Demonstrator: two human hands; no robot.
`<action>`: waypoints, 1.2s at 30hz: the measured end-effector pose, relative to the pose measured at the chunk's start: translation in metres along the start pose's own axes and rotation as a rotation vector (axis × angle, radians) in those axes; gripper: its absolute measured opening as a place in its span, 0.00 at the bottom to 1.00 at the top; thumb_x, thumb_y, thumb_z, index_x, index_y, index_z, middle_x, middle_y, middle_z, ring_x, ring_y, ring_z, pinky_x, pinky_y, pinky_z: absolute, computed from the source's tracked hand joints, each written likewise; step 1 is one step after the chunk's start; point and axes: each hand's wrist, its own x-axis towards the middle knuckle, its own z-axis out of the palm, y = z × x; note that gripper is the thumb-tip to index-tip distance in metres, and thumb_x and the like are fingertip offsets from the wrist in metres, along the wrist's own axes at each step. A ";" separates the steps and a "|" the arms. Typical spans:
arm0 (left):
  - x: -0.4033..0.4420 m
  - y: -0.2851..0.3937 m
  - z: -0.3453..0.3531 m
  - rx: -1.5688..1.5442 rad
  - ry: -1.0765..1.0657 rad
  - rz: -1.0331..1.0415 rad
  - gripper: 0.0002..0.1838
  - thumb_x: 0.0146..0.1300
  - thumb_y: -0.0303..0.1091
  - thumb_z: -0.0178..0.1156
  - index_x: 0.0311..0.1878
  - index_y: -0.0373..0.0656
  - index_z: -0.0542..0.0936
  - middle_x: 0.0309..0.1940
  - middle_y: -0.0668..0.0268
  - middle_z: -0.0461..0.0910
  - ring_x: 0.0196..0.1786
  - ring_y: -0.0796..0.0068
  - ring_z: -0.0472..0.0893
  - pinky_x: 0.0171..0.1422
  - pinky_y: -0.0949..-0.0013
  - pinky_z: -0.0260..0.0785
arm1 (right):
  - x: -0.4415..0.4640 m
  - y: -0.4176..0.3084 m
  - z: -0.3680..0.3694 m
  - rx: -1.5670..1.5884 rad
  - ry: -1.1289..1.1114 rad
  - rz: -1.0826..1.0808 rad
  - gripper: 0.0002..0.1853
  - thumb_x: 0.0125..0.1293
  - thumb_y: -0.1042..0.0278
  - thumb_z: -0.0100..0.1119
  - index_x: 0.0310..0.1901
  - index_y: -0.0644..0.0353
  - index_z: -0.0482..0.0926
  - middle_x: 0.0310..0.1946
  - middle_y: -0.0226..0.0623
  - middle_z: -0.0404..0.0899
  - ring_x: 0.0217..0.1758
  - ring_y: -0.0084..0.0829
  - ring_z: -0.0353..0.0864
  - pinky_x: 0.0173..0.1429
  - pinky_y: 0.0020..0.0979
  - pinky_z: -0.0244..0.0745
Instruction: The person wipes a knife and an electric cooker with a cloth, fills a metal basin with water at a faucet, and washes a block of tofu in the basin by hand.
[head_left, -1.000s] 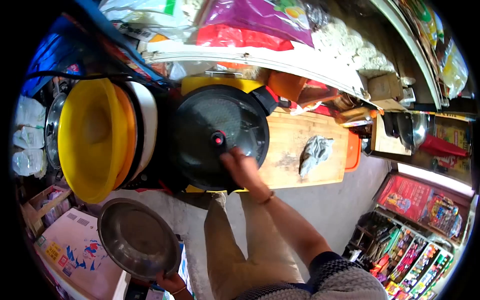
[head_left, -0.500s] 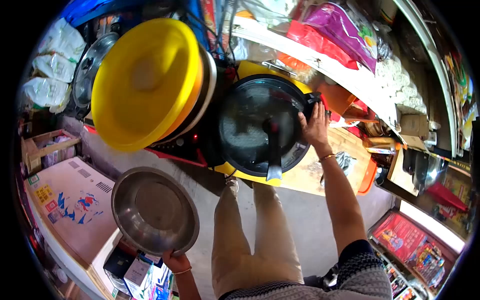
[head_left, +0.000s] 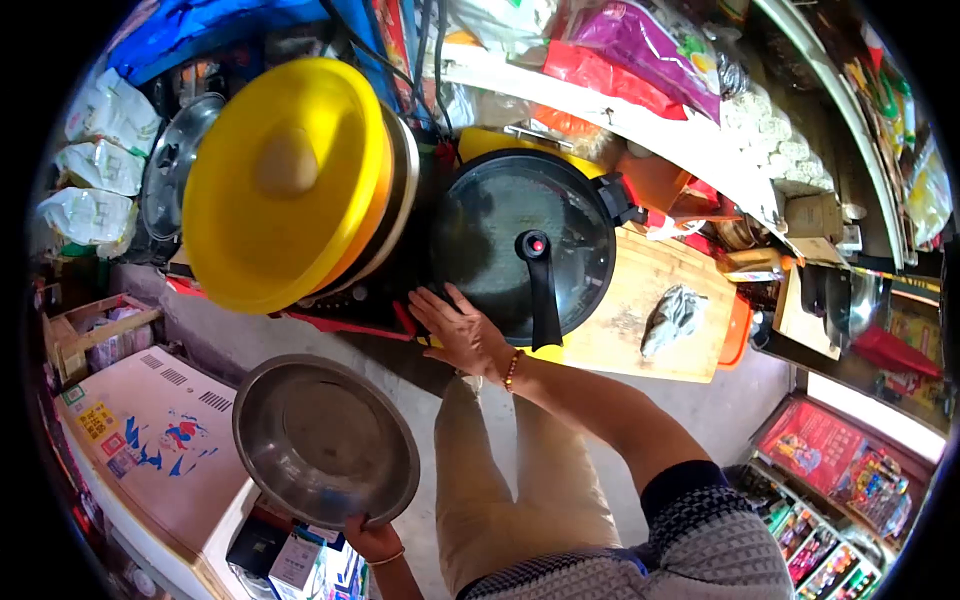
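Note:
In my left hand (head_left: 372,540) is the rim of a wide metal basin (head_left: 325,440), tilted so its bare inside faces up. My right hand (head_left: 462,330) is open, fingers stretched out, over the front of the dark cooker (head_left: 345,300) at the pan's near left; whether it touches the panel I cannot tell. A black pan (head_left: 605,280) is covered by a glass lid (head_left: 490,230), its black upright handle (head_left: 540,290) pointing toward me. Left of it, a yellow plastic basin (head_left: 230,210) leans on other stacked basins, with a round brownish object (head_left: 287,162) in it.
A wooden cutting board (head_left: 620,290) with a crumpled grey cloth (head_left: 675,318) lies right of the pan. Behind runs a white shelf (head_left: 500,75) with bags. A white box-like appliance (head_left: 150,420) stands at the left. Black cables (head_left: 425,60) hang at the back.
My right hand has moved left from the pan's right side handle to the cooker's front. The lid handle looks sharper. My left hand and the metal basin have shifted slightly right and down.

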 end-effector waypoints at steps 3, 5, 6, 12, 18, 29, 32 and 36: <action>0.001 0.007 0.010 -0.004 -0.079 0.071 0.20 0.47 0.25 0.48 0.47 0.32 0.71 0.48 0.57 0.72 0.52 0.64 0.71 0.60 0.61 0.62 | -0.002 -0.005 -0.013 0.011 -0.028 0.027 0.34 0.59 0.47 0.48 0.62 0.60 0.58 0.65 0.36 0.53 0.70 0.31 0.45 0.70 0.40 0.40; -0.003 0.023 0.029 -0.073 -0.188 0.018 0.19 0.46 0.23 0.48 0.46 0.33 0.71 0.46 0.60 0.73 0.50 0.65 0.72 0.59 0.62 0.63 | -0.005 -0.013 -0.029 0.110 -0.014 0.127 0.30 0.58 0.54 0.52 0.59 0.63 0.62 0.63 0.40 0.57 0.68 0.35 0.50 0.68 0.41 0.47; 0.000 0.027 0.028 0.001 -0.217 0.034 0.19 0.46 0.22 0.47 0.45 0.34 0.71 0.45 0.61 0.73 0.50 0.66 0.72 0.59 0.63 0.63 | -0.011 -0.015 -0.034 0.226 0.023 0.186 0.27 0.57 0.60 0.54 0.57 0.64 0.65 0.61 0.42 0.60 0.66 0.38 0.55 0.66 0.40 0.52; 0.006 0.047 0.083 0.015 -0.324 -0.026 0.16 0.49 0.20 0.48 0.44 0.36 0.72 0.42 0.63 0.74 0.47 0.68 0.73 0.56 0.63 0.65 | -0.129 -0.020 -0.078 0.478 0.055 0.395 0.21 0.58 0.64 0.52 0.52 0.66 0.68 0.52 0.49 0.68 0.57 0.43 0.66 0.59 0.36 0.62; 0.013 0.052 0.143 0.298 -0.551 0.055 0.06 0.48 0.21 0.54 0.31 0.36 0.76 0.39 0.59 0.75 0.43 0.62 0.75 0.50 0.62 0.65 | -0.261 -0.013 -0.071 0.510 0.148 0.822 0.17 0.58 0.63 0.54 0.47 0.63 0.71 0.47 0.48 0.72 0.49 0.45 0.73 0.50 0.39 0.70; -0.151 -0.087 0.276 0.704 -1.184 0.158 0.22 0.50 0.19 0.51 0.52 0.29 0.67 0.48 0.63 0.72 0.48 0.71 0.70 0.57 0.70 0.59 | -0.416 -0.039 -0.029 1.163 0.615 1.460 0.17 0.63 0.61 0.52 0.48 0.64 0.72 0.46 0.43 0.75 0.43 0.33 0.78 0.45 0.32 0.74; -0.194 -0.142 0.293 0.841 -1.400 0.089 0.21 0.49 0.19 0.52 0.50 0.30 0.68 0.47 0.61 0.72 0.48 0.72 0.70 0.57 0.71 0.59 | -0.466 -0.060 -0.024 1.772 1.057 1.600 0.17 0.65 0.60 0.49 0.51 0.62 0.69 0.45 0.37 0.74 0.47 0.33 0.75 0.47 0.33 0.73; -0.256 -0.194 0.308 0.808 -1.444 -0.143 0.22 0.47 0.18 0.51 0.50 0.31 0.69 0.46 0.61 0.72 0.47 0.71 0.71 0.55 0.70 0.60 | -0.515 -0.053 -0.029 1.632 1.403 1.597 0.17 0.66 0.60 0.47 0.51 0.62 0.68 0.43 0.38 0.74 0.44 0.31 0.76 0.46 0.31 0.72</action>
